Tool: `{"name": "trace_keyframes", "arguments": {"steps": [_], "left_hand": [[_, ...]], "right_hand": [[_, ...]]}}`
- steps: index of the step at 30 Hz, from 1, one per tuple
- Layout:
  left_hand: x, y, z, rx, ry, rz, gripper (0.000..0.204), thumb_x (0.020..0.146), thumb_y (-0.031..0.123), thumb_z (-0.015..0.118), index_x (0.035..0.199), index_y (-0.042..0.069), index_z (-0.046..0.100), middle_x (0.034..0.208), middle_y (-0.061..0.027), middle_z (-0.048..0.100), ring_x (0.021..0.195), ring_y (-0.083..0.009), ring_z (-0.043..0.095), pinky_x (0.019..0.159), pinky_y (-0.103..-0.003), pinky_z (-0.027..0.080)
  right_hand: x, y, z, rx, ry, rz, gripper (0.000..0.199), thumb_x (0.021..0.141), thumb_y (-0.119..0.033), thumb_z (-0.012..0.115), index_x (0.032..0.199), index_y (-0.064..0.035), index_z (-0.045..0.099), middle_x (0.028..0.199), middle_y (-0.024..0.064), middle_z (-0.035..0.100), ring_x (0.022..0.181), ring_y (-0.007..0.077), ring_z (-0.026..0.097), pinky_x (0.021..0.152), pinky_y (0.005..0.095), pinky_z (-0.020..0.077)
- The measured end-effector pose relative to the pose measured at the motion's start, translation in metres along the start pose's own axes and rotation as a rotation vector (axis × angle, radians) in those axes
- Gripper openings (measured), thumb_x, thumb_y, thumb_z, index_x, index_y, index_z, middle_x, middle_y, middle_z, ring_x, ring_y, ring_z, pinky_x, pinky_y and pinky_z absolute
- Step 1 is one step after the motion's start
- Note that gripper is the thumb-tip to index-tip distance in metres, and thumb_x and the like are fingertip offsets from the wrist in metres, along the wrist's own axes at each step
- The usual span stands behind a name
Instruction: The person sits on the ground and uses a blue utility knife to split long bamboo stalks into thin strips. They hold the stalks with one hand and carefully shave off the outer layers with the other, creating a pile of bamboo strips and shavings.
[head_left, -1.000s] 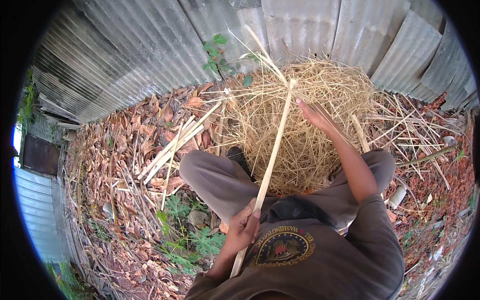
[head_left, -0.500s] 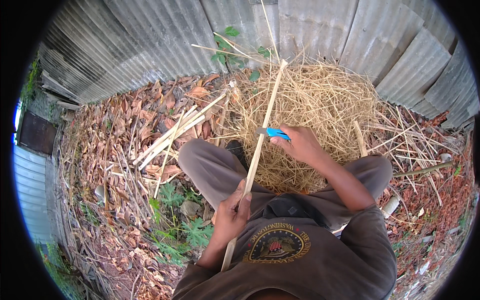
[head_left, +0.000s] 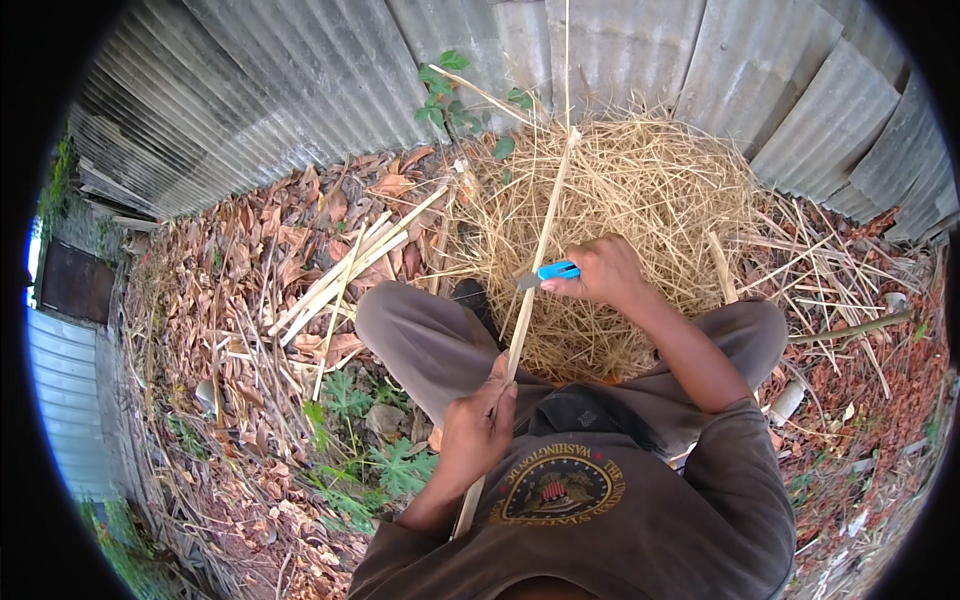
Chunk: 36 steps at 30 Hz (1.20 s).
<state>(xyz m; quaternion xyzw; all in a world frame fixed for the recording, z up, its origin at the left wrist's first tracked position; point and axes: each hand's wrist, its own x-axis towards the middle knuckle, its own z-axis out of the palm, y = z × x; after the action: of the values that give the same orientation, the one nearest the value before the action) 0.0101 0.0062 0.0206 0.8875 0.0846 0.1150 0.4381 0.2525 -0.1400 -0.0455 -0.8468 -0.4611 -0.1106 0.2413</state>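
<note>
A long, pale strip of split wood or bamboo [head_left: 543, 235] slants from beside my torso up to the pile in front of me. My left hand [head_left: 480, 420] is closed around its near part, just above my lap. In my right hand [head_left: 607, 272] is a blue-handled utility knife [head_left: 557, 271], gripped with the blade pointing left. The blade lies across the strip at about its middle and seems to touch it. At the strip's far end a thin sliver [head_left: 568, 65] rises toward the metal fence.
A heap of thin, curled shavings [head_left: 665, 190] lies before my crossed legs. Several cut strips [head_left: 345, 275] rest on dry leaves to the left, near green plants [head_left: 400, 465]. More slivers [head_left: 830, 275] and a stick [head_left: 850, 332] are at right. Corrugated metal sheets [head_left: 300, 80] stand behind.
My left hand has shifted up and right, and the strip's near part with it. The knife is slightly lower and its blade more tilted. The thin sliver at the far end now stands straighter.
</note>
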Motion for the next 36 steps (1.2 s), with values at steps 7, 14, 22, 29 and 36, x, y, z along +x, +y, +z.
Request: {"name": "trace_keyframes", "arguments": {"steps": [7, 14, 22, 29, 36], "left_hand": [[-0.011, -0.003, 0.007, -0.026, -0.073, -0.046, 0.033, 0.089, 0.006, 0.059, 0.12, -0.005, 0.059, 0.091, -0.0294, 0.064, 0.065, -0.0378, 0.066, 0.058, -0.037, 0.05], [-0.02, -0.003, 0.008, -0.057, -0.231, -0.152, 0.034, 0.088, 0.005, 0.059, 0.121, -0.006, 0.058, 0.086, -0.0294, 0.064, 0.069, -0.037, 0.067, 0.063, -0.034, 0.051], [-0.021, -0.024, 0.018, -0.353, -0.19, -0.355, 0.037, 0.094, 0.007, 0.056, 0.129, -0.004, 0.053, 0.062, -0.0044, 0.054, 0.051, -0.009, 0.051, 0.05, -0.025, 0.042], [0.004, -0.021, 0.01, -0.508, -0.16, -0.444, 0.039, 0.099, 0.009, 0.049, 0.137, 0.002, 0.047, 0.06, 0.0053, 0.044, 0.049, -0.0015, 0.041, 0.041, -0.019, 0.033], [0.008, -0.008, 0.003, -0.512, -0.142, -0.438, 0.039, 0.1, 0.011, 0.049, 0.138, 0.005, 0.048, 0.062, 0.0054, 0.045, 0.049, -0.0013, 0.041, 0.042, -0.018, 0.034]], "right_hand": [[0.01, 0.071, 0.013, -0.167, -0.122, 0.339, 0.076, 0.078, -0.081, 0.041, 0.066, -0.0108, 0.066, 0.046, 0.0066, 0.053, 0.044, 0.0243, 0.058, 0.044, 0.0374, 0.045], [0.006, 0.133, 0.022, -0.239, -0.097, 0.56, 0.077, 0.085, -0.076, 0.038, 0.064, -0.0075, 0.064, 0.05, 0.0071, 0.056, 0.046, 0.0239, 0.058, 0.046, 0.039, 0.0463], [0.016, 0.114, 0.013, -0.002, -0.303, 0.8, 0.086, 0.085, -0.081, 0.026, 0.055, -0.0058, 0.056, 0.05, 0.0056, 0.051, 0.051, 0.0208, 0.057, 0.049, 0.0385, 0.0457], [0.003, -0.005, -0.04, 0.04, -0.29, 0.467, 0.078, 0.084, -0.077, 0.039, 0.058, -0.0073, 0.062, 0.047, 0.0089, 0.052, 0.048, 0.0276, 0.059, 0.047, 0.0412, 0.0459], [-0.008, -0.022, -0.01, 0.103, -0.109, 0.26, 0.067, 0.082, -0.071, 0.052, 0.057, -0.0098, 0.061, 0.042, 0.0087, 0.049, 0.04, 0.0301, 0.054, 0.042, 0.0401, 0.0432]]}}
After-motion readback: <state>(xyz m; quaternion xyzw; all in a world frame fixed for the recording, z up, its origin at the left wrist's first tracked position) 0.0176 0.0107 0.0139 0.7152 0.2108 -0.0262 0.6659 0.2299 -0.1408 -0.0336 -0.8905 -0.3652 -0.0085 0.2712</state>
